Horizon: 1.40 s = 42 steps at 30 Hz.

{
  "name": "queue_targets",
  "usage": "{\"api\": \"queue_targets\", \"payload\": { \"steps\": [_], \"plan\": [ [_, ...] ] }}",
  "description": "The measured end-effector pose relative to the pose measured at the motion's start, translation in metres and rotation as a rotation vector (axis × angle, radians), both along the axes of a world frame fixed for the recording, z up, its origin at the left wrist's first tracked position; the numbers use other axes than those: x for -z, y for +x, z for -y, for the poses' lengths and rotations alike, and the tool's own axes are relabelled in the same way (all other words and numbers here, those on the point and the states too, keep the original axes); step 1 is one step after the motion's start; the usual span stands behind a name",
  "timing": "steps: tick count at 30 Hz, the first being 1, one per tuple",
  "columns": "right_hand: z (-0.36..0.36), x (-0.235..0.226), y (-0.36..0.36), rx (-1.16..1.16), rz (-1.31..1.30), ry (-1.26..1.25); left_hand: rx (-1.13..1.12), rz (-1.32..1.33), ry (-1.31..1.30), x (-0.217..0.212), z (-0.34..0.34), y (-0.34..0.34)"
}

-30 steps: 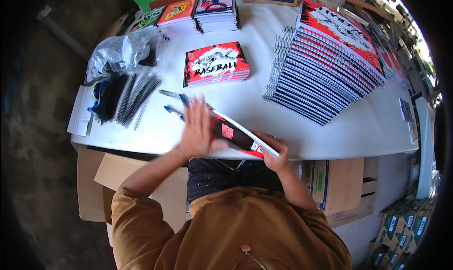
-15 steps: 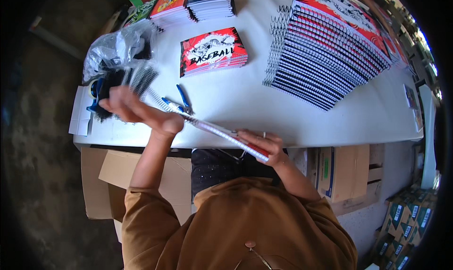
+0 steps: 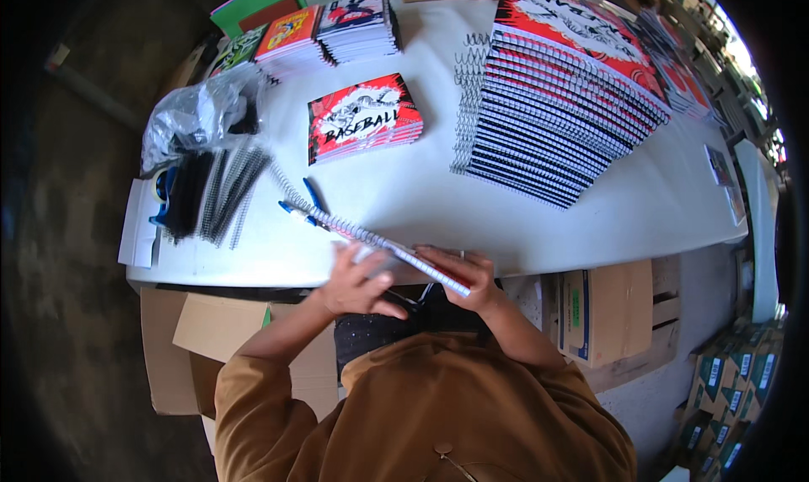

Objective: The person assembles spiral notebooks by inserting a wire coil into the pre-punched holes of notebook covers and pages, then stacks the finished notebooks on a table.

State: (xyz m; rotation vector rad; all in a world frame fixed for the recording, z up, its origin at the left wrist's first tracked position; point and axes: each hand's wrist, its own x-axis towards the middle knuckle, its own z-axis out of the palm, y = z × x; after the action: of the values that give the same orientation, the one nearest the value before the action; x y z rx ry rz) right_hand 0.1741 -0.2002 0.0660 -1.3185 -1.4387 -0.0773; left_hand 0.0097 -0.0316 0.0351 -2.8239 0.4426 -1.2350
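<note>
1. Gripping a spiral-bound notebook (image 3: 396,250) at the white tabletop's (image 3: 421,195) six o'clock edge, the left hand (image 3: 358,284) and right hand (image 3: 472,280) each clasp it.
2. Loose black binding coils (image 3: 223,191) lie at nine o'clock; stacked notebooks (image 3: 556,103) at two o'clock.

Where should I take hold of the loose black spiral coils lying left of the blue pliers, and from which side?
Grip one of the black spiral coils near its lower end, coming from the table's near edge. They lie fanned out there, ends apart, while their far ends crowd against the clear plastic bag. The left hand is likely closest.
</note>
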Motion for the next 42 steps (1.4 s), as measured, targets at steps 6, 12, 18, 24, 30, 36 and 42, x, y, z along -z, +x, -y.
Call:
{"api": "queue_targets", "payload": {
  "steps": [6,12,18,24,30,36,42],
  "plan": [
    [-0.005,0.006,-0.004,-0.043,0.017,0.035,-0.081,-0.091,-0.101,0.026,-0.009,0.013],
    [-0.006,0.000,-0.009,-0.032,-0.001,-0.013,-0.254,0.569,0.427,-0.040,-0.004,0.047],
    [-0.006,0.003,-0.004,0.020,-0.078,0.056,0.117,-0.153,0.065,-0.024,0.040,0.021],
    [-0.016,0.007,-0.014,-0.014,-0.011,0.050,-0.099,0.009,0.005,-0.024,0.023,0.044],
    [-0.016,0.009,-0.003,-0.029,-0.174,-0.030,-0.094,0.089,-0.015,-0.064,0.025,0.055],
    [-0.016,0.003,-0.003,-0.030,-0.281,-0.031,0.247,-0.278,-0.167,-0.014,0.058,0.031],
    [-0.015,0.008,-0.006,-0.218,-0.454,-0.099,-0.287,-0.106,-0.060,-0.072,0.048,0.067]
  ]
}}
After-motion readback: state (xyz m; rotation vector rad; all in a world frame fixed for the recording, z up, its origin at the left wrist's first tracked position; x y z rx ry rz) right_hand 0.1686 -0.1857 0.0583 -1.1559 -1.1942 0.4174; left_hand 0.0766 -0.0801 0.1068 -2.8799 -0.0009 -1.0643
